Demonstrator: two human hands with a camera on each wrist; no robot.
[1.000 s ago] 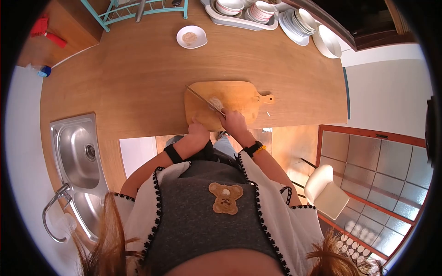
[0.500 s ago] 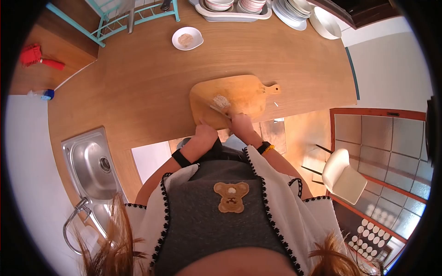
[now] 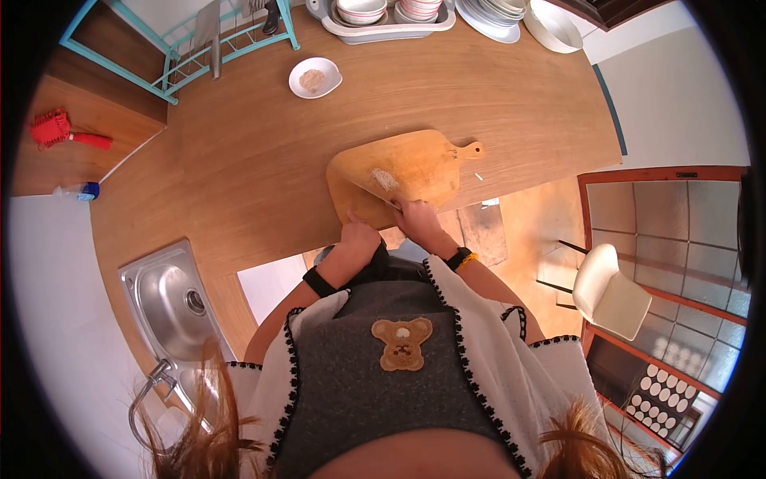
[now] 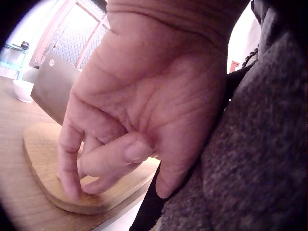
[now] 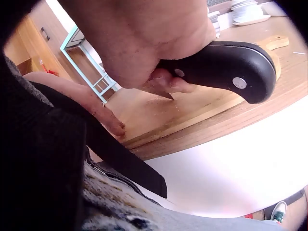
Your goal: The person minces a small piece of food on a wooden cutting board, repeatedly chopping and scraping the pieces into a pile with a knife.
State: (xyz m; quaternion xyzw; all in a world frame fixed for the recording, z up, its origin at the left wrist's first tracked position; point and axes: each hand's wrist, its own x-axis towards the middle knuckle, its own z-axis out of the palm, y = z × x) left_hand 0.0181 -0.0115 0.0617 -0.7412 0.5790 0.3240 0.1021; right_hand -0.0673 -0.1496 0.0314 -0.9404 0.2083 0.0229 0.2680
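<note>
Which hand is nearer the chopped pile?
The right hand: it grips the knife by the pile's near right side. The left hand is farther, at the board's near edge.

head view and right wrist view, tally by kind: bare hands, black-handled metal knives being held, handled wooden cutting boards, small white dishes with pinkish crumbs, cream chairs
Left hand and right hand, bare: 2
Black-handled metal knife, being held: 1
Handled wooden cutting board: 1
Small white dish with pinkish crumbs: 1
Cream chair: 1
Total: 6
</note>
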